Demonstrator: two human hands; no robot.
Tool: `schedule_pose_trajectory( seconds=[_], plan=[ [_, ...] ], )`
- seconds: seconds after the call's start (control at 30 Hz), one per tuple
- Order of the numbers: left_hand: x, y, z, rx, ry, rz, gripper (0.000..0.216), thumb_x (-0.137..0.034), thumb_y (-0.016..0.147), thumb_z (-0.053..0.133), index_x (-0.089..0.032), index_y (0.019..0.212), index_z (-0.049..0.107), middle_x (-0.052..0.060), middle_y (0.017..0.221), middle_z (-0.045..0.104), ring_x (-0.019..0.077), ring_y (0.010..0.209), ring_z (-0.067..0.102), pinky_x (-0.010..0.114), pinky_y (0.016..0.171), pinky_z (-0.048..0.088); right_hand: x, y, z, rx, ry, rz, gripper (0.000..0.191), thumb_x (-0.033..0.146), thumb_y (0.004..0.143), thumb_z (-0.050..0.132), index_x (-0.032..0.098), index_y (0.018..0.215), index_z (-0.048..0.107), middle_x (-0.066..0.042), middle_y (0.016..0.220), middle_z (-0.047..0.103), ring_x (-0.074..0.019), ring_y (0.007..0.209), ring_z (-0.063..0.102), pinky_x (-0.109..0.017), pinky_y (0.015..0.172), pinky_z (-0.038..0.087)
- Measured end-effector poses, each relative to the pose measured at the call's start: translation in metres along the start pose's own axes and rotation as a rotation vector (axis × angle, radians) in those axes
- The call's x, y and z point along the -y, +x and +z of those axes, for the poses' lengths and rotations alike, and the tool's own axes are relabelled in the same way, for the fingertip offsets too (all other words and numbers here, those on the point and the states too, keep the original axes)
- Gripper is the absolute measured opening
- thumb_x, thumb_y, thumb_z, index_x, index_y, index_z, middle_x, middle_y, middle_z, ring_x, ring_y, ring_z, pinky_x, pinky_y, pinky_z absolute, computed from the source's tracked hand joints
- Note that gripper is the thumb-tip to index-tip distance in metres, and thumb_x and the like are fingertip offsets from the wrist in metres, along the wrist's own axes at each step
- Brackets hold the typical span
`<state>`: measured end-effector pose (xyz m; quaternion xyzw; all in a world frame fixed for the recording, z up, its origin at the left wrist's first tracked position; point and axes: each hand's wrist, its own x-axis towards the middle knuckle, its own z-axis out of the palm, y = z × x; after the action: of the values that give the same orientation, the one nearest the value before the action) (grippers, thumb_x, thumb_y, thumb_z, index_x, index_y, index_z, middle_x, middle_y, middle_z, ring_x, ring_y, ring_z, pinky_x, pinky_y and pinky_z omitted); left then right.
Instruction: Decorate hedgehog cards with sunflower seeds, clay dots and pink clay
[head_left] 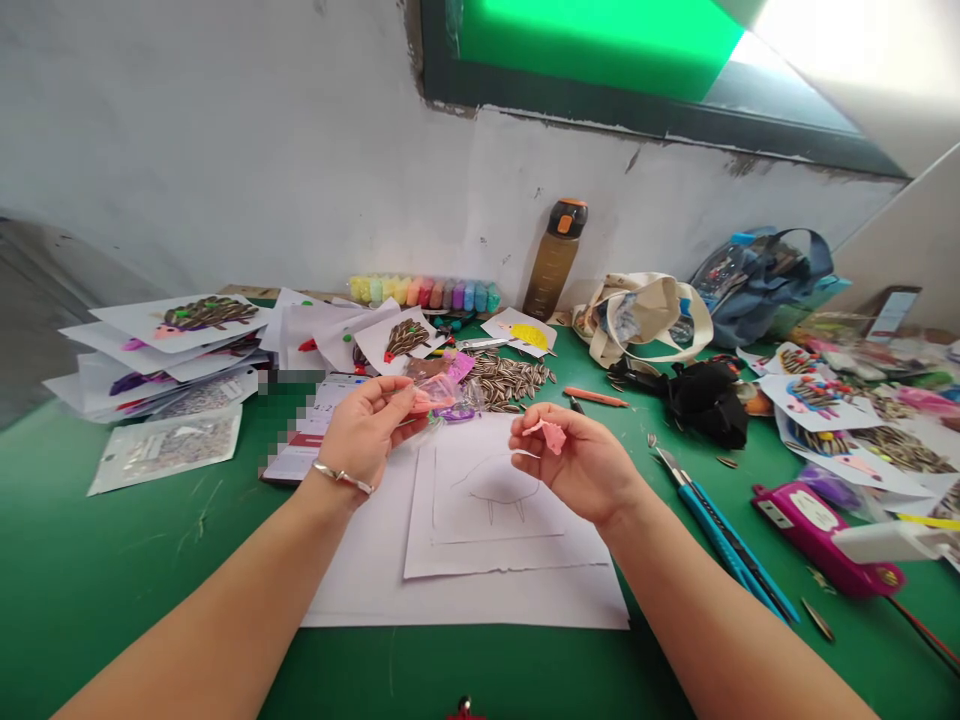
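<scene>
Pink clay (554, 437) sits pinched in the right hand (583, 465).

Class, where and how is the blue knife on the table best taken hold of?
Probably by its blue handle, from the near end: the long handle slants back towards the person, while the bare blade points away, so fingers stay clear.
</scene>
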<state>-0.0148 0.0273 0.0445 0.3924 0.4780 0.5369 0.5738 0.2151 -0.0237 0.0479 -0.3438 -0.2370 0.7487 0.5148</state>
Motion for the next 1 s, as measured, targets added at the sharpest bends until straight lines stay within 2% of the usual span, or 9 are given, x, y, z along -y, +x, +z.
schedule_pose_trajectory(
  seconds=[0.1,0.23,0.4,0.5,0.6,0.67,0.77,0.9,1.0],
  plan=[
    [-0.002,0.004,-0.002,-0.015,-0.009,0.006,0.032,-0.027,0.069,0.08,-0.016,0.092,0.061,0.004,0.08,0.07,0.016,0.078,0.068,0.03,0.076,0.057,-0.001,0.0,0.0,-0.004,-0.009,-0.002,0.012,0.021,0.079,0.058,0.016,0.084,0.068,-0.008,0.102,0.067,-0.0222,0.096,0.064,-0.039,0.087,0.052],
    [-0.004,0.008,-0.005,-0.036,0.029,0.038,0.035,-0.027,0.07,0.079,-0.017,0.098,0.06,0.005,0.083,0.071,0.0188,0.085,0.07,0.035,0.082,0.057,-0.002,0.001,-0.001,-0.018,-0.028,0.012,0.014,0.016,0.076,0.064,0.017,0.09,0.066,-0.003,0.082,0.066,-0.0137,0.071,0.064,-0.029,0.067,0.054],
    [0.0,0.011,-0.011,-0.004,0.18,0.079,0.047,-0.029,0.071,0.076,-0.018,0.113,0.057,0.008,0.095,0.07,0.0225,0.091,0.069,0.041,0.088,0.054,-0.005,0.003,-0.003,-0.051,-0.044,-0.035,0.014,0.019,0.077,0.07,0.017,0.091,0.065,0.002,0.072,0.058,-0.0055,0.056,0.049,-0.018,0.053,0.041],
    [-0.003,0.011,-0.016,-0.036,0.381,0.233,0.047,-0.032,0.073,0.073,-0.017,0.116,0.059,0.01,0.111,0.067,0.0275,0.106,0.063,0.046,0.094,0.051,-0.006,0.004,-0.003,-0.084,-0.07,-0.041,0.017,0.029,0.079,0.071,0.016,0.089,0.065,0.003,0.069,0.054,-0.0052,0.056,0.046,-0.017,0.052,0.038],
    [-0.01,0.006,-0.017,-0.156,0.63,0.421,0.041,-0.03,0.078,0.069,-0.02,0.117,0.062,0.007,0.122,0.063,0.0296,0.119,0.055,0.048,0.101,0.046,-0.006,0.005,-0.003,-0.105,-0.068,-0.037,0.027,0.042,0.08,0.068,0.015,0.081,0.065,0.004,0.063,0.048,-0.0057,0.053,0.042,-0.019,0.05,0.034],
    [-0.015,0.0,-0.015,-0.224,0.62,0.524,0.038,-0.028,0.079,0.068,-0.019,0.115,0.064,0.006,0.123,0.063,0.0291,0.118,0.055,0.044,0.098,0.049,-0.007,0.006,-0.004,-0.112,-0.065,-0.032,0.031,0.046,0.081,0.066,0.015,0.078,0.064,0.005,0.06,0.046,-0.0058,0.05,0.039,-0.019,0.048,0.032],
    [-0.017,-0.011,-0.007,-0.205,0.514,0.638,0.033,-0.028,0.08,0.067,-0.016,0.11,0.067,0.007,0.115,0.067,0.0256,0.111,0.06,0.037,0.093,0.053,-0.008,0.006,-0.005,-0.097,-0.094,-0.034,0.025,0.041,0.081,0.068,0.016,0.086,0.065,0.005,0.059,0.046,-0.0051,0.049,0.035,-0.019,0.048,0.028],
    [-0.014,-0.027,0.004,-0.085,0.489,0.601,0.025,-0.032,0.084,0.064,-0.019,0.105,0.069,0.006,0.105,0.07,0.0214,0.095,0.066,0.035,0.087,0.055,-0.01,0.007,-0.004,-0.106,-0.13,-0.062,0.024,0.028,0.077,0.071,0.019,0.099,0.063,0.007,0.059,0.046,-0.0048,0.05,0.033,-0.018,0.049,0.026],
    [-0.011,-0.038,0.012,-0.009,0.445,0.466,0.024,-0.037,0.084,0.065,-0.02,0.1,0.071,0.006,0.1,0.07,0.0208,0.091,0.066,0.036,0.086,0.054,-0.01,0.007,-0.002,-0.165,-0.184,-0.108,0.023,0.029,0.079,0.068,0.018,0.098,0.063,0.007,0.059,0.044,-0.0045,0.048,0.03,-0.019,0.047,0.023]
  ],
)
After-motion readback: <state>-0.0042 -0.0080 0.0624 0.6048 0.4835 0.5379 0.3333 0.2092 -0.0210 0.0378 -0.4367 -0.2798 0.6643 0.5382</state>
